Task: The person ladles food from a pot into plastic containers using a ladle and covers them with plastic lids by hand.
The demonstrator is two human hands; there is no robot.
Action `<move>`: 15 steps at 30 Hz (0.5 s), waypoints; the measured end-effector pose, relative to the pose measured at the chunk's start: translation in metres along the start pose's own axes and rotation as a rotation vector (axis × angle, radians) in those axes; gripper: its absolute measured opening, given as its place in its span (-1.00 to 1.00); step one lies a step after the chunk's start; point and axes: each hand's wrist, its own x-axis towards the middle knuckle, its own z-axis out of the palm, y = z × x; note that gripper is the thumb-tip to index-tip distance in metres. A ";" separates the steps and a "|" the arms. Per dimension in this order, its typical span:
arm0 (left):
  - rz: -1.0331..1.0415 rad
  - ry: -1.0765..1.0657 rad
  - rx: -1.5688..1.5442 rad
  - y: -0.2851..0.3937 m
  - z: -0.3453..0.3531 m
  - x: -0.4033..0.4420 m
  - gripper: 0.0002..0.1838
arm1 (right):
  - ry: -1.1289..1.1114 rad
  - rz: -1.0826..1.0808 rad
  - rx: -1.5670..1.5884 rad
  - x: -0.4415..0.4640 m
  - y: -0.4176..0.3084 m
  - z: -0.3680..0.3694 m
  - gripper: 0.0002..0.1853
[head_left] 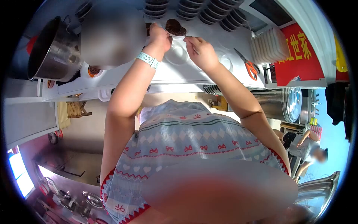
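My left hand (159,38), with a patterned band on its wrist, is closed over the white work surface beside some dark brown food (149,29). What its fingers hold, if anything, is hidden. My right hand (201,52) pinches a thin handle, apparently a spoon (197,52), whose far end points toward dark brown food. That food fills a round bowl (173,27) between and just beyond my hands, with a smaller dark clump (182,31) at its near right side. Pale round lids or bowls (176,55) lie on the surface below my hands.
Stacked dark bowls (188,9) line the back. Orange-handled scissors (250,69) and stacked white containers (269,44) are at right. A large metal pot (54,52) and a small orange-rimmed bowl (94,71) stand left. Another person (305,147) is at far right.
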 end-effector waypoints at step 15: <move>-0.038 -0.109 -0.004 0.012 0.010 -0.026 -0.09 | 0.044 0.711 0.729 0.005 0.033 -0.024 -0.72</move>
